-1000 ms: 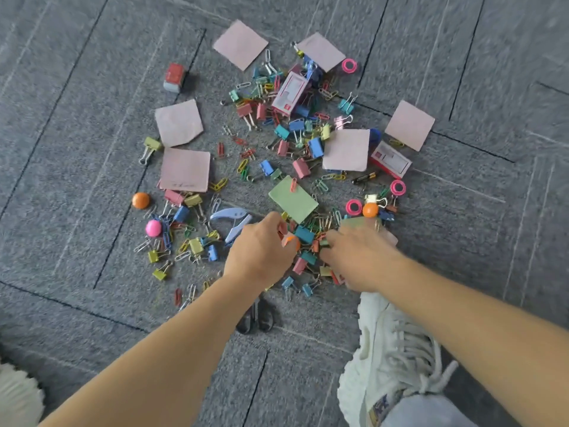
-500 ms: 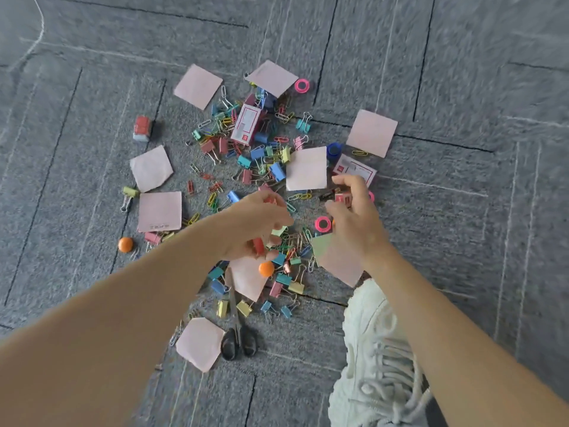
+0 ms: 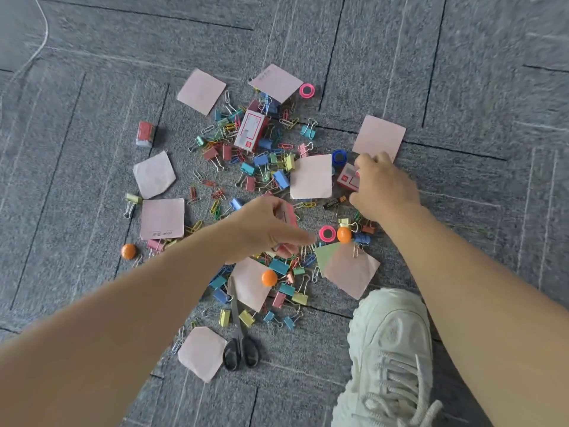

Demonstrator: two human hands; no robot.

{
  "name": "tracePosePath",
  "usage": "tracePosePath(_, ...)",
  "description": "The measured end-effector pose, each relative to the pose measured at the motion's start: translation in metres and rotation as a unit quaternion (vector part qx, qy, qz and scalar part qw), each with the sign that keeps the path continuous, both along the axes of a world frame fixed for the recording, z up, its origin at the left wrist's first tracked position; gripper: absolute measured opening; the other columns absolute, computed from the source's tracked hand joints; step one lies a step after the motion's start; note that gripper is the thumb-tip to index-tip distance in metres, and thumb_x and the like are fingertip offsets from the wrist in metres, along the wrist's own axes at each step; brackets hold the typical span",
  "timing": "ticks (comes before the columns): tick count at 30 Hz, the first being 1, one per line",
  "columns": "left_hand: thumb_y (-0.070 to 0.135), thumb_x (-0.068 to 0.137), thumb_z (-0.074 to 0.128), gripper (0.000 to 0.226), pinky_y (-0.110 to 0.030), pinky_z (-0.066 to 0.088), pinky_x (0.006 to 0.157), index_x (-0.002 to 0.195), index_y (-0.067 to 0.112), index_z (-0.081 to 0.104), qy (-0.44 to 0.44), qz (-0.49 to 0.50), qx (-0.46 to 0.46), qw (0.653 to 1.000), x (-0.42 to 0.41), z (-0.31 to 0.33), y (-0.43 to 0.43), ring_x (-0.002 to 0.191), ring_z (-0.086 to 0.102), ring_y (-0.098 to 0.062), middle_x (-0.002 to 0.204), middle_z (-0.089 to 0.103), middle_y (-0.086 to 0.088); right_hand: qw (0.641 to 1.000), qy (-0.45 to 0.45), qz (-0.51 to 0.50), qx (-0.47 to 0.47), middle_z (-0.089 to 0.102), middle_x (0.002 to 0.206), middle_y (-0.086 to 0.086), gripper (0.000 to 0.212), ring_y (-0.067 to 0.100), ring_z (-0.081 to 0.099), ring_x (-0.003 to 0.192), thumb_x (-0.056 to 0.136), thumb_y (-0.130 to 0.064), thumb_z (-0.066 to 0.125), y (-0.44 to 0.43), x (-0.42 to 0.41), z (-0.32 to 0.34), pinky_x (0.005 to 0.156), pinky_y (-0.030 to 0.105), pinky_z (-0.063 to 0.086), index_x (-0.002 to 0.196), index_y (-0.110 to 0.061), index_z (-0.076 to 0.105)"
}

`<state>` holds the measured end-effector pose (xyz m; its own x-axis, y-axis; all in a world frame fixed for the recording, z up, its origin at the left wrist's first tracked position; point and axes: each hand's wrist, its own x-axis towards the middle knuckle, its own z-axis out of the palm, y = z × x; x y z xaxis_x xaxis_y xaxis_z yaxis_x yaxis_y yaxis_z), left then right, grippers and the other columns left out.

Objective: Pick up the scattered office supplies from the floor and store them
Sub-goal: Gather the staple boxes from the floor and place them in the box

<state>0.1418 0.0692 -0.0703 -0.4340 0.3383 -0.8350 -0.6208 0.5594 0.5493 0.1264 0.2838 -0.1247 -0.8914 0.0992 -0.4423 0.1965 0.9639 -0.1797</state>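
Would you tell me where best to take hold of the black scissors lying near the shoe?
Probably at the scissors handles: the two black loops sit at the near end, clear of the clutter, while the closed blades point away under a pink note and clips. Come from above on the near side, pinch across both loops, and draw them back.

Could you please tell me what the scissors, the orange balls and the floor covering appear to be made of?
Scissors: glossy black handles, probably plastic, with dull grey blades that look like metal.
Orange balls: smooth, evenly coloured with a soft sheen, likely plastic; could be rubber.
Floor: grey flecked carpet tiles, a matte woven fibre texture with dark seams between tiles.
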Motion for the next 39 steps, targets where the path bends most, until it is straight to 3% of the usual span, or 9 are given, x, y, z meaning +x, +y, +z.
tracePosePath(3,0.031,0.065,0.086,0.068,-0.026,0.057,0.063,0.111,-0.009,0.058,0.031,-0.001,-0.008,0.999,-0.009,-0.002,-0.001,0.069,0.072,-0.017,0.093,0.071,-0.021,0.999,-0.018,-0.018,-0.024,0.054,0.118,0.009,0.054,0.032,0.059,0.102,0.082,-0.035,0.073,0.001,-0.005,-0.001,0.073,0.038,0.044,0.126,-0.016,0.049)
tracePosePath(6,0.045,0.050,0.084,0.085,-0.029,0.057,0.060,0.120,0.015,0.048,0.058,0.047,-0.029,0.997,-0.016,-0.005,-0.002,0.066,0.068,-0.020,0.092,0.070,-0.015,0.978,0.020,-0.147,-0.144,0.058,0.101,0.004,0.046,0.026,0.054,0.088,0.079,-0.039,0.071,-0.006,-0.010,0.005,0.067,0.031,0.039,0.117,-0.017,0.055)
tracePosePath(13,0.019,0.037,0.094,0.109,-0.040,0.056,0.089,0.133,0.022,0.043,-0.014,0.123,0.001,0.992,-0.031,-0.016,-0.018,0.092,0.065,-0.028,0.113,0.060,-0.018,0.820,0.003,-0.353,-0.451,0.060,0.074,-0.001,0.015,0.015,0.056,0.067,0.088,-0.027,0.063,-0.037,-0.026,0.017,0.051,0.022,0.040,0.099,-0.016,0.062)
tracePosePath(22,0.062,0.052,0.079,0.117,-0.030,0.058,0.076,0.150,0.022,0.032,0.122,-0.024,-0.088,0.988,-0.041,-0.022,-0.033,0.078,0.071,-0.011,0.116,0.065,0.002,0.819,-0.014,-0.334,-0.466,0.060,0.076,0.001,0.016,0.016,0.055,0.068,0.089,-0.028,0.060,-0.050,-0.042,0.014,0.053,0.027,0.039,0.102,-0.019,0.062)
tracePosePath(25,0.066,0.060,0.077,0.115,-0.034,0.050,0.089,0.153,0.027,0.023,0.164,-0.019,-0.150,0.975,-0.046,-0.024,-0.036,0.101,0.061,-0.017,0.130,0.052,0.004,0.808,-0.025,-0.326,-0.489,0.057,0.077,-0.002,0.016,0.018,0.054,0.070,0.090,-0.025,0.056,-0.054,-0.047,0.016,0.053,0.028,0.041,0.105,-0.022,0.060)
tracePosePath(29,0.044,0.083,0.072,0.082,-0.029,0.042,0.086,0.149,0.027,0.027,0.264,0.029,-0.197,0.944,-0.062,-0.030,-0.038,0.102,0.049,-0.012,0.135,0.045,-0.003,0.711,-0.086,-0.381,-0.585,0.055,0.093,0.008,0.038,0.022,0.055,0.078,0.081,-0.031,0.051,-0.058,-0.050,0.019,0.057,0.031,0.051,0.116,-0.023,0.063)
tracePosePath(32,0.030,0.081,0.066,0.057,-0.023,0.048,0.077,0.133,0.023,0.041,0.310,0.066,-0.213,0.924,-0.082,-0.035,-0.031,0.086,0.048,-0.006,0.120,0.042,-0.004,0.571,-0.128,-0.448,-0.675,0.054,0.094,0.014,0.041,0.027,0.056,0.075,0.090,-0.027,0.044,-0.061,-0.049,0.022,0.062,0.036,0.055,0.124,-0.011,0.061)
tracePosePath(35,0.048,0.077,0.069,0.061,-0.037,0.054,0.084,0.124,0.019,0.043,0.344,0.057,-0.280,0.894,-0.104,-0.049,-0.021,0.089,0.053,-0.017,0.113,0.039,-0.005,0.439,-0.155,-0.471,-0.749,0.054,0.084,0.012,0.038,0.025,0.055,0.068,0.092,-0.030,0.037,-0.060,-0.045,0.023,0.062,0.035,0.054,0.113,-0.009,0.062)
tracePosePath(39,0.074,0.068,0.069,0.087,-0.047,0.050,0.096,0.129,0.019,0.043,0.285,0.032,-0.375,0.881,-0.122,-0.065,-0.020,0.112,0.051,-0.029,0.125,0.041,-0.009,0.491,-0.168,-0.450,-0.727,0.061,0.088,0.009,0.025,0.023,0.060,0.074,0.097,-0.033,0.046,-0.057,-0.041,0.025,0.063,0.035,0.054,0.094,-0.013,0.060)
